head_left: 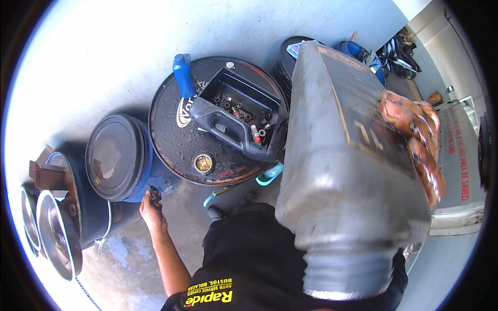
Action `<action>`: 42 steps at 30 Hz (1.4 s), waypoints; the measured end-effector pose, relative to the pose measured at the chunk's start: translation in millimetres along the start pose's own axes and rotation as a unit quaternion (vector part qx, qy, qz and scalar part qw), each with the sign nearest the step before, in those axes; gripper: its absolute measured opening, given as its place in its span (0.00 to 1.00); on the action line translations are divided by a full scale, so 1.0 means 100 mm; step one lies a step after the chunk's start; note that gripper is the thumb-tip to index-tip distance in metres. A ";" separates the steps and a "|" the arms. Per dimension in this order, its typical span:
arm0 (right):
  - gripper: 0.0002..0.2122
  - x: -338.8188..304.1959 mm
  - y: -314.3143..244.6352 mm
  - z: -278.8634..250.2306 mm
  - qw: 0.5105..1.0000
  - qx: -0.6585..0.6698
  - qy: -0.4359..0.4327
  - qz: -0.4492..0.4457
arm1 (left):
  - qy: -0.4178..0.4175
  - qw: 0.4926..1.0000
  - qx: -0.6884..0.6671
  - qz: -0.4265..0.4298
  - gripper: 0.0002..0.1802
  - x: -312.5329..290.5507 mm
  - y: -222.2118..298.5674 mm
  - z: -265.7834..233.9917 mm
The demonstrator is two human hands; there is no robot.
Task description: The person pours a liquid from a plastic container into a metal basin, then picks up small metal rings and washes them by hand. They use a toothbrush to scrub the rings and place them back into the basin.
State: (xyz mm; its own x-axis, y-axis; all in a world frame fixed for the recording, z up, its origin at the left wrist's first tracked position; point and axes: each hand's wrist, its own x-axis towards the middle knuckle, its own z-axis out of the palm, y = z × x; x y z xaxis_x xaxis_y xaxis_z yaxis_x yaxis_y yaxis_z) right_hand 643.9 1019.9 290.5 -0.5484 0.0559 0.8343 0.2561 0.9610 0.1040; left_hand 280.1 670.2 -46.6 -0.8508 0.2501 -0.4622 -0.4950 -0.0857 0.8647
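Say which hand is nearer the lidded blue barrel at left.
Left. The left hand is just off the lower right of the barrel in the picture; the right hand is far to its right, holding the grey bottle.

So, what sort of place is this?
Likely a vehicle workshop: there's a black drum, a cut-open jug holding small parts, and a grey bottle in your right hand.
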 end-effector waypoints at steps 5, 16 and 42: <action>0.35 -0.08 0.20 0.19 0.995 0.021 -0.002 0.097 | 0.001 1.000 0.006 0.005 0.13 0.00 -0.04 0.00; 0.27 -0.99 0.80 0.97 0.904 0.229 0.015 0.361 | 0.017 1.000 0.004 0.008 0.13 -0.09 -0.06 -0.22; 0.32 -0.30 0.58 1.65 0.971 0.232 0.040 -0.031 | 0.189 0.980 -0.065 0.002 0.15 -1.51 -0.36 -0.21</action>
State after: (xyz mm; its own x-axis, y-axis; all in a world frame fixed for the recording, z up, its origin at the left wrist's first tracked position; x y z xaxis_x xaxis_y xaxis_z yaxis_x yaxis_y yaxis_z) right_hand 544.1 1118.8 182.8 -0.4837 -0.0090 0.8752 -0.1713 0.9816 -0.0846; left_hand 423.1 615.5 -11.8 -0.8458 -0.1226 -0.5192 -0.4882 -0.2147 0.8459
